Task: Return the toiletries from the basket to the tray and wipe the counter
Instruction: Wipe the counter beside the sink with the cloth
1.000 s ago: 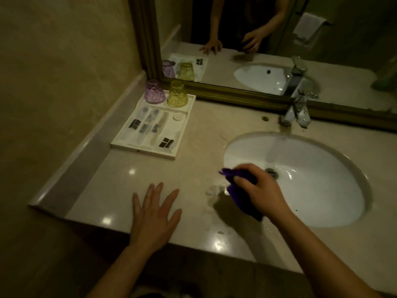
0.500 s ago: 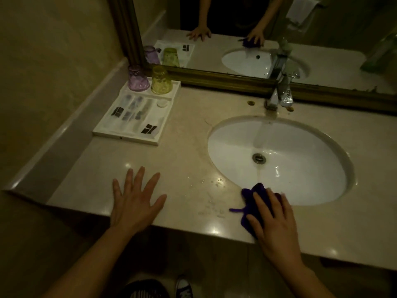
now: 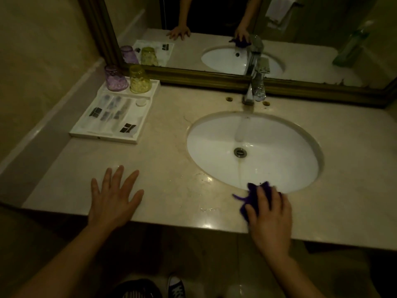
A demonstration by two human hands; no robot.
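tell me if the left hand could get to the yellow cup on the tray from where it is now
Probably yes. The left hand lies flat and empty on the counter, with bare surface up to the tray; the yellow cup sits at its far edge.
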